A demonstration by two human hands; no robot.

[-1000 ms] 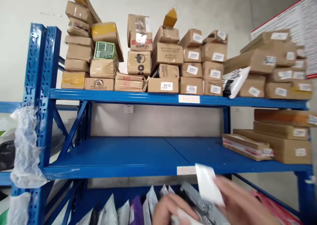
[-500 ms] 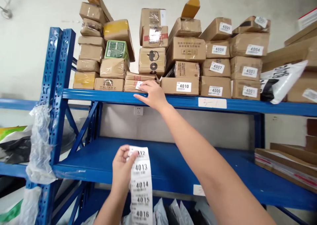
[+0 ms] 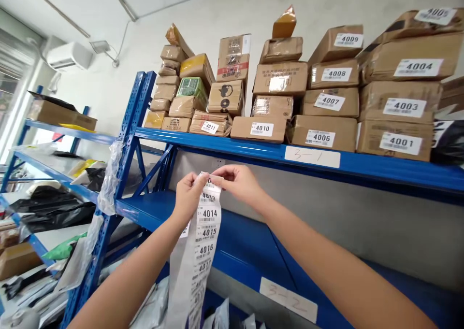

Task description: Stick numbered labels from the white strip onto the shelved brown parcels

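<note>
My left hand [image 3: 187, 197] grips a long strip of white number labels [image 3: 207, 232] near its upper end, thumb in front. The strip hangs down with 4013, 4014, 4015 and 4016 readable. At its top edge my right hand [image 3: 242, 184] pinches the uppermost label, whose number is mostly covered by fingers. Above both hands, a brown package [image 3: 224, 118] on the upper shelf bears a 4011 label [image 3: 210, 127]. Beside it lies a carton [image 3: 237, 128] marked 4010.
Stacked cartons line the blue upper shelf [image 3: 217, 141], those on the right labelled 4001 to 4009. A blue lower shelf [image 3: 250, 237] runs behind my hands. Grey bags [image 3: 155, 300] lie below. At left stand a blue upright [image 3: 136, 107] and another rack with packages.
My right hand has come down from the 4011 label on the package to the strip's top. My left hand has raised the strip. The view has swung left and tilted.
</note>
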